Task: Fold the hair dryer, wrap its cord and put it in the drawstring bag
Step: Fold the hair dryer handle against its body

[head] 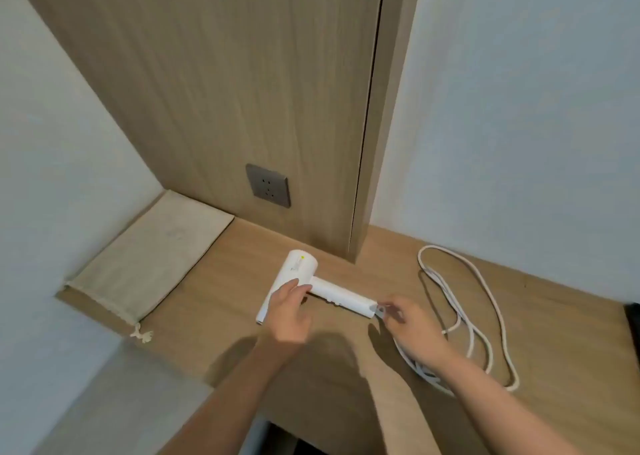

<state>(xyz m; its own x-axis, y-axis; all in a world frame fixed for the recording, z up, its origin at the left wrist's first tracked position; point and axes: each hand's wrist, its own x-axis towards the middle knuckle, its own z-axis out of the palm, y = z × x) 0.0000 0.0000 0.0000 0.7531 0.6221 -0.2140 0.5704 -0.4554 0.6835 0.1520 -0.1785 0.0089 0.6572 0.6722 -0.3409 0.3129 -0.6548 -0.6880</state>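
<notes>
Seeing a white hair dryer (298,268) lying unfolded on the wooden desk (221,302), its handle sticking straight out to the right of the barrel. Noticing its white cord (499,312) sprawling unwrapped in loose loops further right. Finding a beige drawstring bag (152,250) lying flat in the back left corner, knotted string reaching the desk's front edge.

The hair dryer (298,273) is being seen as smooth white plastic with a soft shine. The cord (434,246) is being seen as smooth white plastic. The drawstring bag (149,257) is being shown as rough, matt, sandy cloth. The table (221,302) and back panel (225,74) are being shown as matt, pale wood.
</notes>
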